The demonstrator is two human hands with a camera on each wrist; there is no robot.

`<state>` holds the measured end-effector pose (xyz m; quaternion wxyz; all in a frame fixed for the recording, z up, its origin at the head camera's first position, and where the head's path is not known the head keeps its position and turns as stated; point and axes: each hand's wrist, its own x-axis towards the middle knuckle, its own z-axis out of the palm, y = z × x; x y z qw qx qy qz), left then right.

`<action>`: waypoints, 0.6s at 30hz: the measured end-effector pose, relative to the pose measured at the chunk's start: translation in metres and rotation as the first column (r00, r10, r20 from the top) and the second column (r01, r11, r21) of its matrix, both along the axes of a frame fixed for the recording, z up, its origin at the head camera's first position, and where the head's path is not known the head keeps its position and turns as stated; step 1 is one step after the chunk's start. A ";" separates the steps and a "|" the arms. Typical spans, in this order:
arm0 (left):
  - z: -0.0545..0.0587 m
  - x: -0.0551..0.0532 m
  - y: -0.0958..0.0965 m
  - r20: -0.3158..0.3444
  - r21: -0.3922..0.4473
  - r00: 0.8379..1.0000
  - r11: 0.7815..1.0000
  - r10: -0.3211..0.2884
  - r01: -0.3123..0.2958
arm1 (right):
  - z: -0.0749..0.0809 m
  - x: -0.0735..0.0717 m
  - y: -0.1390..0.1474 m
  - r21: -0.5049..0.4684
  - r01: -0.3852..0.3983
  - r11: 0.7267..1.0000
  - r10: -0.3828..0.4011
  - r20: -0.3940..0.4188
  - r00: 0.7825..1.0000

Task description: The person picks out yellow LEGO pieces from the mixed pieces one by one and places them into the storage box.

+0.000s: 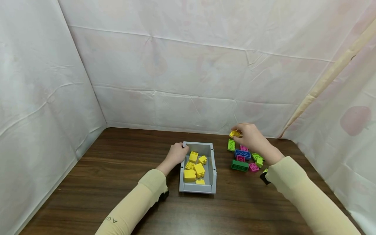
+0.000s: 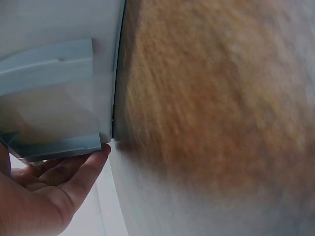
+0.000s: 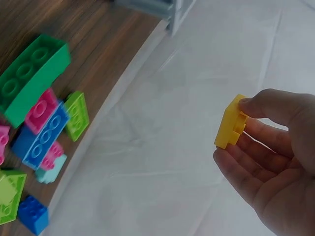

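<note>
In the head view a grey plastic bin [image 1: 196,187] stands on the table, with several yellow building bricks [image 1: 189,175] lying in it. My left hand [image 1: 176,153] grips the bin's far left corner; the left wrist view shows fingers [image 2: 81,179] bent against the bin's wall [image 2: 54,105]. Up at the table's far edge, my right hand [image 1: 249,135] pinches a small yellow brick [image 3: 230,123] between thumb and fingertips, its studs facing the palm. That brick is held above a lime green brick [image 1: 231,145].
Right of the bin lies a loose group of bricks: a dark green one [image 1: 240,165], a blue one [image 1: 242,154], pink ones [image 1: 254,167] and lime ones [image 1: 259,161]. Pale cloth [image 1: 188,81] hangs behind the table [image 1: 132,153] and at both sides.
</note>
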<state>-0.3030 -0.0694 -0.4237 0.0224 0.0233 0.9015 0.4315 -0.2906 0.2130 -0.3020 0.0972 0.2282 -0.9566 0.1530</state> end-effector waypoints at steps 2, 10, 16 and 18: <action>0.000 0.000 0.000 -0.002 -0.002 1.000 1.000 0.001 -0.001 | 0.002 0.004 -0.006 -0.009 -0.021 1.000 0.020 -0.013 1.000; 0.001 0.001 0.000 -0.002 0.000 1.000 1.000 -0.009 0.009 | 0.003 0.020 -0.026 0.006 -0.112 0.994 0.112 -0.092 0.989; 0.001 0.001 0.000 0.000 0.003 1.000 1.000 -0.012 0.012 | 0.000 0.034 -0.036 -0.017 -0.193 0.981 0.189 -0.127 0.974; 0.001 0.000 0.000 0.000 0.008 1.000 1.000 -0.011 0.011 | -0.002 0.037 -0.040 -0.019 -0.219 0.976 0.214 -0.134 0.967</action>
